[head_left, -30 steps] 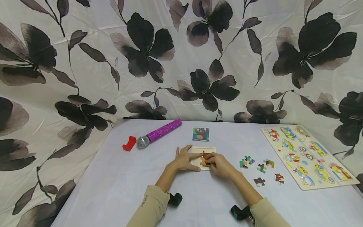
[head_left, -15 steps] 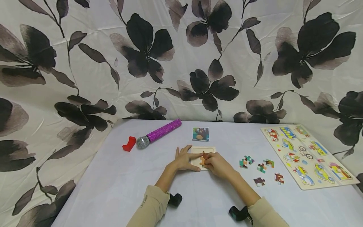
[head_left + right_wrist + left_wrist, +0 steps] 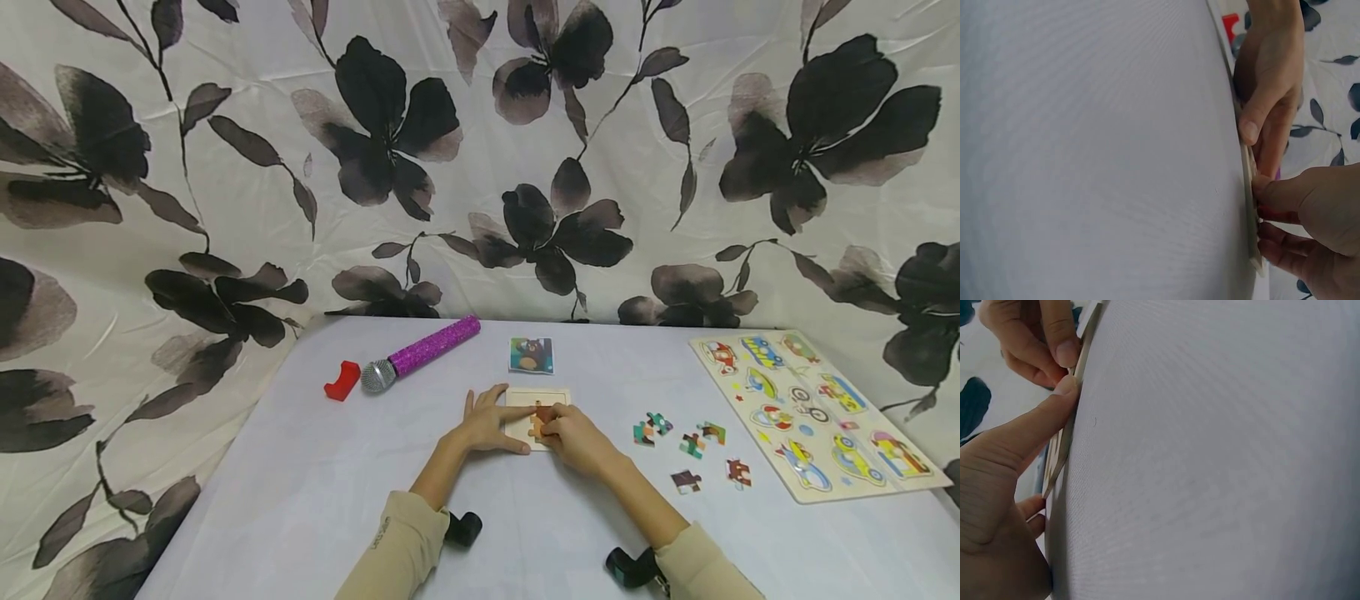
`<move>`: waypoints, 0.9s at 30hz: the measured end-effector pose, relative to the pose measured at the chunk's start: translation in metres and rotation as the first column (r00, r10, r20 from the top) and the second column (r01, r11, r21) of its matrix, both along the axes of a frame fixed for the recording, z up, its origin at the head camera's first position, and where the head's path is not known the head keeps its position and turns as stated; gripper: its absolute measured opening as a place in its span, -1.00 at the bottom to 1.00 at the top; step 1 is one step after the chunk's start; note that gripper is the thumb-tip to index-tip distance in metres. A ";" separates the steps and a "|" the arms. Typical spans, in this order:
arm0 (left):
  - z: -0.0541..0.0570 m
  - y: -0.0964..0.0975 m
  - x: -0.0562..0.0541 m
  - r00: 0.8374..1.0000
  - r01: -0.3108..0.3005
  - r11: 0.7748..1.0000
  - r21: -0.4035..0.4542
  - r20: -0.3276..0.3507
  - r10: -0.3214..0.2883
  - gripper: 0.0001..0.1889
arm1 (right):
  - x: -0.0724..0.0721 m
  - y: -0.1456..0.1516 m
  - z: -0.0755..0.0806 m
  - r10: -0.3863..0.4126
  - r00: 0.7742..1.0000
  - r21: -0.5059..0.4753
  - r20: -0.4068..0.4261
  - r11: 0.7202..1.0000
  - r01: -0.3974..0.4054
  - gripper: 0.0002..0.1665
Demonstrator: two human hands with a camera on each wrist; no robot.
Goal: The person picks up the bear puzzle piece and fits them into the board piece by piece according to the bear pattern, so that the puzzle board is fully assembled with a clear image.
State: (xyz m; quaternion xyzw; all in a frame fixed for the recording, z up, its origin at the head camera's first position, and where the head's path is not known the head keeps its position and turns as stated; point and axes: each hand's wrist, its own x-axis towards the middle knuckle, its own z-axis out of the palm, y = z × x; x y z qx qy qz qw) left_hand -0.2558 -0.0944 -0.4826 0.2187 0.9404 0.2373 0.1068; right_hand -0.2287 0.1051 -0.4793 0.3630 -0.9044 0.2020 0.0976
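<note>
A small wooden puzzle tray (image 3: 557,395) lies flat in front of me, with brown and orange jigsaw pieces (image 3: 536,423) in its recess. My left hand (image 3: 482,425) rests on the tray's left side, thumb and index finger spread apart. At the right half of the tray, my right hand (image 3: 577,435) pinches a puzzle piece between thumb and fingertips, low over the recess; the fingers mostly hide this piece. Seen from the left wrist, the left thumb (image 3: 1038,422) lies along the tray's near edge, close to the right fingertips (image 3: 1067,355).
Several loose jigsaw pieces (image 3: 692,444) lie to the right. Beyond them is a large picture board (image 3: 813,433) with vehicles. A bear picture card (image 3: 531,355) sits behind the tray. Back left are a purple microphone (image 3: 431,346) and a red curved block (image 3: 342,380).
My right hand has shifted slightly left and toward me over the tray, its fingers still at the recess. The left hand has stayed in place.
</note>
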 end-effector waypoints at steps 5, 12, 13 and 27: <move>0.001 0.000 0.000 1.000 -0.002 1.000 0.006 0.013 0.002 -0.29 | 0.000 0.000 0.000 0.018 1.000 0.010 -0.007 1.000 -0.017 -0.94; 0.004 0.000 0.002 1.000 -0.001 1.000 0.011 0.012 0.001 -0.29 | 0.000 -0.002 0.002 0.010 1.000 -0.002 0.023 1.000 -0.010 -0.94; 0.004 0.000 0.003 1.000 -0.004 1.000 0.014 0.017 0.004 -0.29 | -0.001 -0.002 0.002 0.008 0.999 -0.007 0.031 1.000 -0.008 -0.94; 0.001 -0.001 0.001 1.000 0.002 1.000 -0.002 0.017 -0.002 -0.28 | -0.009 0.000 0.004 0.040 0.995 -0.018 0.086 0.999 -0.039 -0.97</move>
